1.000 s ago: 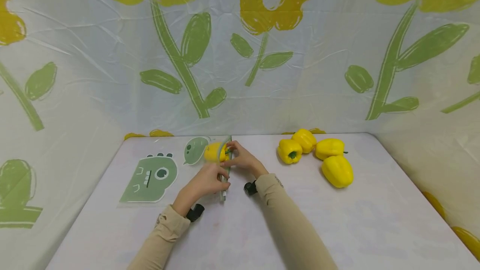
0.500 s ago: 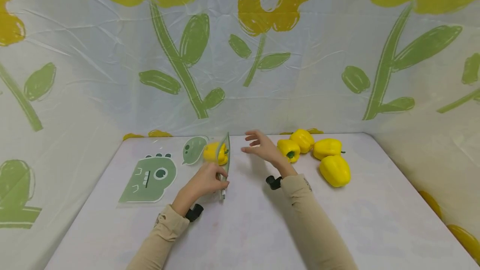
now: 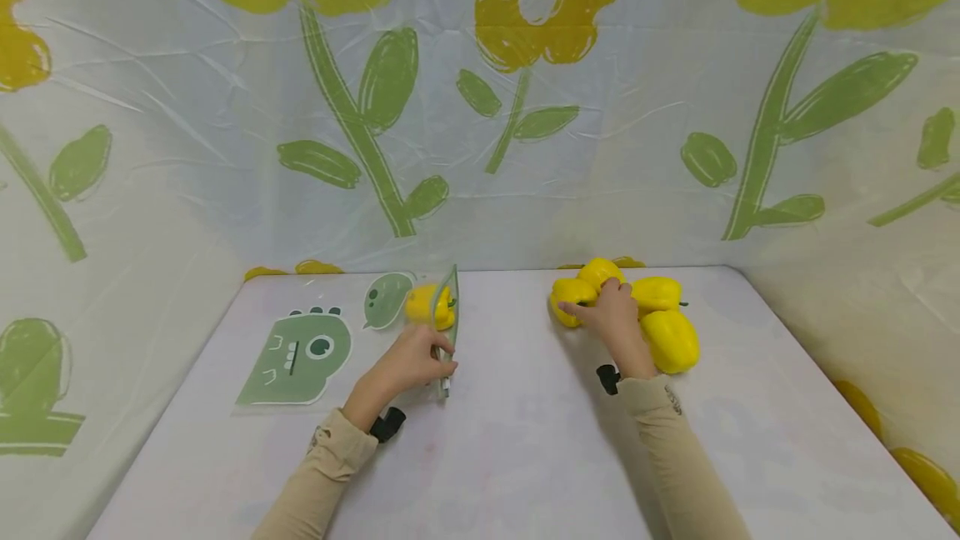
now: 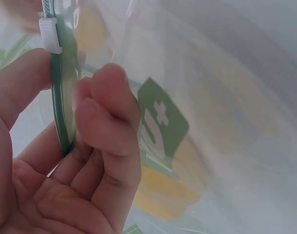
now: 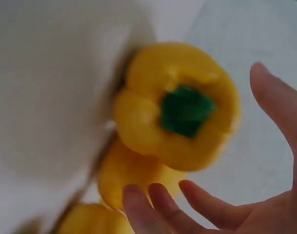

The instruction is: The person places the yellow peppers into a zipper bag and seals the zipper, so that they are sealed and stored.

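Note:
My left hand [image 3: 411,358] grips the open edge of a clear zip bag [image 3: 318,357] printed with a green dinosaur. In the left wrist view, its fingers curl round the green zip strip [image 4: 58,105], just below a white slider [image 4: 50,35]. One yellow bell pepper [image 3: 426,305] lies inside the bag near the mouth. On the right, my right hand [image 3: 617,325] reaches over a group of yellow bell peppers, fingers spread and holding nothing. Nearest to it is the left pepper of the group [image 5: 138,114], its green stem facing the right wrist camera, between thumb and fingers but apart from them.
Behind that pepper sits another yellow bell pepper [image 3: 600,272]. Two more, one lying sideways [image 3: 657,293] and one in front [image 3: 670,342], are at the right of the hand. A flower-printed cloth [image 3: 637,148] stands behind the white table [image 3: 495,457].
The right hand has left the bag's mouth and moved right to the pepper group. The left hand keeps holding the bag edge, and the pepper inside stays there.

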Motion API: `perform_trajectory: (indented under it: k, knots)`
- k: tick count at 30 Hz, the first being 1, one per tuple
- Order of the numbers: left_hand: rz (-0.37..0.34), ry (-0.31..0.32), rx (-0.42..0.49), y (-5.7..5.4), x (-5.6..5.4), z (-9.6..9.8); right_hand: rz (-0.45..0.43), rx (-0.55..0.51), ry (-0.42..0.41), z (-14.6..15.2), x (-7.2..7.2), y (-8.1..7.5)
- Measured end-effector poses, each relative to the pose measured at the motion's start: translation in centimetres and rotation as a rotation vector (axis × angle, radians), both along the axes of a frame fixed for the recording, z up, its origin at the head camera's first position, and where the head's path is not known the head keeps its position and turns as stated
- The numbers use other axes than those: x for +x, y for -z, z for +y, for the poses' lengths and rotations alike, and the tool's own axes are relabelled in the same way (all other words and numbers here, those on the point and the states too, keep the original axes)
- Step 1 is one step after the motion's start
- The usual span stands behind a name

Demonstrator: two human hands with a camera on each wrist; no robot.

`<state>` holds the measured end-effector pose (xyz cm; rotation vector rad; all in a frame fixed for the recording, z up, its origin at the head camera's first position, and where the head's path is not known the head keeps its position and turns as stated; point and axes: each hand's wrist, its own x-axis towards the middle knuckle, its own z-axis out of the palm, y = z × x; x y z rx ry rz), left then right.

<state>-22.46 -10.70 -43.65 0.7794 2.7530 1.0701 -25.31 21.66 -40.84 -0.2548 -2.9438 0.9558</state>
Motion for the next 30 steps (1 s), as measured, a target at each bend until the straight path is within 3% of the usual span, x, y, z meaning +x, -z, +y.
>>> perform_trajectory:
  k: [3, 8, 22, 30]
  knots:
    - [-0.003, -0.001, -0.001, -0.1, 0.0, 0.0, -0.073, -0.018, -0.014, 0.2, 0.0, 1.4]
    - [-0.007, 0.003, -0.001, -0.2, 0.1, 0.1, -0.062, -0.059, -0.031, 0.4, -0.1, 2.8]
    - [0.038, -0.008, -0.039, -0.4, 0.2, 0.3, -0.080, -0.177, -0.008, 0.3, -0.4, 3.4]
    - [0.049, -0.010, -0.034, -0.1, 0.0, 0.2, -0.084, -0.320, -0.073, -0.5, -0.7, 3.6]
